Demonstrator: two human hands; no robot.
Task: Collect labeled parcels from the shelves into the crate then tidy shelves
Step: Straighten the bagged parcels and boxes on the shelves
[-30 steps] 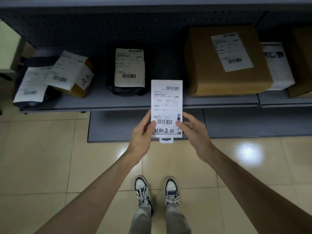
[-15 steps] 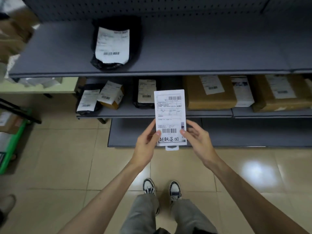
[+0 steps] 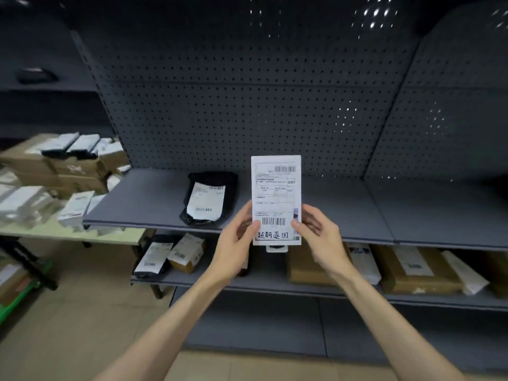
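I hold a flat white parcel (image 3: 276, 199) upright in front of the middle shelf (image 3: 343, 210); its label shows barcodes and handwritten characters at the bottom. My left hand (image 3: 236, 243) grips its lower left edge and my right hand (image 3: 319, 237) grips its lower right edge. A black bag parcel with a white label (image 3: 209, 199) lies on the middle shelf just left of the held one. On the lower shelf (image 3: 275, 283) sit a black bag (image 3: 154, 258), a small brown box (image 3: 188, 253) and brown boxes (image 3: 412, 268) with labels. No crate shows.
A pale table (image 3: 68, 233) at the left carries stacked brown boxes and white parcels (image 3: 55, 171). A green cart (image 3: 16, 295) stands on the tiled floor at the far left. Dark pegboard (image 3: 247, 92) backs the shelving. The right part of the middle shelf is bare.
My view has lifted from the floor and lower shelves up to the middle shelf and pegboard. Both hands kept their hold and raised the white parcel in front of the middle shelf.
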